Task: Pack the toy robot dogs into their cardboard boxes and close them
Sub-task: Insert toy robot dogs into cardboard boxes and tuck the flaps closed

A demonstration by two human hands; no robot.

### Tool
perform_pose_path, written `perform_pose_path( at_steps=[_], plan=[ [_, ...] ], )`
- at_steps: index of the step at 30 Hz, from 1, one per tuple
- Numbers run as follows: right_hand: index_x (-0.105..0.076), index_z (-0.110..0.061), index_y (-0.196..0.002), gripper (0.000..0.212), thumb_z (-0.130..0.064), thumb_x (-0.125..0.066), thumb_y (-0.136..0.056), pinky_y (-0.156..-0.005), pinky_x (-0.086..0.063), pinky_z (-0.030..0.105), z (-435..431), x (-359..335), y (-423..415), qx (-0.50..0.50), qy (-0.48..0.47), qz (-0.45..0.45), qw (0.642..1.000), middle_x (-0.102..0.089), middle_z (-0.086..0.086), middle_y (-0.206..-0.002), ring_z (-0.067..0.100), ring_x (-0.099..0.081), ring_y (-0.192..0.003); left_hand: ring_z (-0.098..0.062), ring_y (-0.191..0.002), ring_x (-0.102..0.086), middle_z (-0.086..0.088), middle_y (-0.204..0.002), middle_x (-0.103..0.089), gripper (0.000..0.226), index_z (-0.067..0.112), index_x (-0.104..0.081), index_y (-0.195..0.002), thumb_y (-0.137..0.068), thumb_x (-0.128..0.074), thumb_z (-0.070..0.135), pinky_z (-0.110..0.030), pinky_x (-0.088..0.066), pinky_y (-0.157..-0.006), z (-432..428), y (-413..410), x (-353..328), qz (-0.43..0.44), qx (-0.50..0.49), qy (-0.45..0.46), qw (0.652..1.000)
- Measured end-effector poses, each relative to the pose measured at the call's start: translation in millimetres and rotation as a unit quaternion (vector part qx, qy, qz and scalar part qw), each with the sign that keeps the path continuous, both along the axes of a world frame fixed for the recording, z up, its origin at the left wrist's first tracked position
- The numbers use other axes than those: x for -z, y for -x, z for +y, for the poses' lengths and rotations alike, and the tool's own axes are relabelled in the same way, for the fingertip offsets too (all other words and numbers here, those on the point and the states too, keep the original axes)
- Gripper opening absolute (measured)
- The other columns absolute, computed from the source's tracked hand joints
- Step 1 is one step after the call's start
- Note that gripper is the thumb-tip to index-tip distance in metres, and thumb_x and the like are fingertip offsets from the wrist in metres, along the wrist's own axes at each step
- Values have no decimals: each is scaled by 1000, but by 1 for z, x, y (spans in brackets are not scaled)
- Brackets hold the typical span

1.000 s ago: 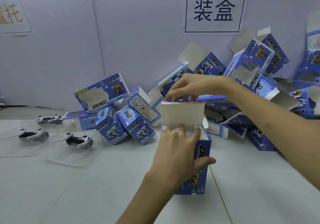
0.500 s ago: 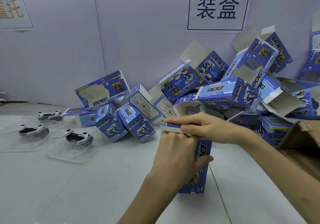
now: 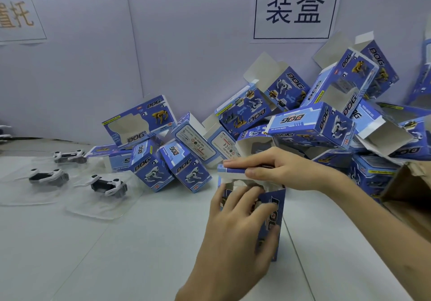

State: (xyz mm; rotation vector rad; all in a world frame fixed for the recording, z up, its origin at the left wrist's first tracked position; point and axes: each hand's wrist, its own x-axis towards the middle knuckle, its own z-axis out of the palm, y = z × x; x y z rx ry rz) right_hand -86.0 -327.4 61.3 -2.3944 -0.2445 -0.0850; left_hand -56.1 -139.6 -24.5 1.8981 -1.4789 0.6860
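Head view: at lower centre of the frame we note the box (image 3: 274, 209) upright on the table (image 3: 116, 254), with the left hand (image 3: 235, 235) wrapped round its body and the right hand (image 3: 279, 168) pinching the lid flap (image 3: 233, 169) over the open top, not yet tucked. We judge the thin card light and easily creased, best held by the side walls and pressed near the fold. We cannot tell whether a toy dog is inside, since fingers cover the opening; the brown carton (image 3: 410, 193) is cut off at right.

Glossy printed cardboard box (image 3: 272, 209); clear plastic trays (image 3: 105, 204).
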Motion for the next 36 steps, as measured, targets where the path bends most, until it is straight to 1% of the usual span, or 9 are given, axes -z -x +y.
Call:
perform_pose_path(
  at_steps=[3, 6, 9, 13, 17, 22, 25, 29, 36],
  plan=[
    [-61, -32, -134, 37, -22, -56, -99, -109, -43, 23, -2, 3, 0, -10, -13, 3, 1000, -56, -21, -140, -2, -45, -135, -15, -129, -49, 7, -133, -60, 22, 34, -69, -101, -86, -55, 41, -41, -28, -113, 0, 1, 7, 3, 0, 10, 1000],
    [-65, -28, -130, 36, -14, -61, -97, -106, -39, 13, -3, 8, 0, -11, -20, -3, 1000, -56, -23, -139, -5, -44, -134, -16, -130, -48, 6, -133, -60, 21, 32, -70, -99, -87, -54, 38, -42, -32, -113, 0, 0, 9, 19, 13, 27, 999],
    [-68, -29, -126, 35, -11, -61, -97, -107, -39, 13, 0, 7, -1, -6, -4, 5, 1000, -57, -26, -137, -7, -44, -133, -17, -134, -45, 4, -135, -58, 21, 28, -70, -99, -89, -53, 35, -39, -28, -117, 1, -2, 11, 25, 37, 37, 998],
    [-65, -32, -129, 35, -19, -51, -100, -112, -32, 17, 7, 6, 2, 17, 25, 7, 1000, -53, -29, -140, -11, -38, -135, -17, -140, -37, 2, -139, -54, 20, 22, -69, -101, -90, -54, 30, -33, -19, -121, 1, -6, 12, 36, 71, 41, 996],
    [-64, -46, -126, 50, -31, -35, -87, -105, -25, 17, 13, 10, 9, 65, 115, -37, 991, -49, -26, -129, -5, -34, -126, -18, -145, -31, 2, -145, -50, 22, 23, -70, -104, -90, -54, 29, -45, -26, -119, -2, -7, 15, 32, 63, 30, 997],
    [-71, -16, -118, 40, -15, -49, -85, -99, -43, 17, -2, 21, 27, 69, -86, -89, 990, -68, -12, -122, 4, -56, -122, -20, -143, -35, 6, -149, -47, 19, 24, -69, -101, -89, -55, 29, -51, -43, -105, -3, -9, 19, 63, 75, 37, 994],
    [-73, -9, -102, 14, -14, -63, -93, -98, -45, 17, -10, 39, 36, 100, -102, -181, 973, -72, -8, -118, 7, -61, -120, -21, -144, -33, 6, -151, -46, 14, 25, -71, -95, -88, -59, 29, -49, -46, -102, -6, -10, 20, 58, 76, 33, 995],
    [-79, -14, -95, 18, -22, -68, -84, -97, -49, 21, -7, 54, 33, 145, -118, -266, 946, -76, -9, -108, 9, -66, -112, -17, -144, -30, 9, -152, -43, 16, 33, -72, -91, -85, -58, 37, -49, -44, -105, -4, -7, 19, 46, 65, 30, 996],
    [-72, -26, -117, 27, -30, -65, -92, -105, -37, 14, -3, 73, 43, 166, -10, -305, 938, -66, -19, -127, 5, -53, -129, -14, -145, -30, 13, -150, -44, 15, 34, -70, -96, -87, -58, 32, -48, -41, -107, -8, -10, 17, 62, 80, 38, 994]
  ],
)
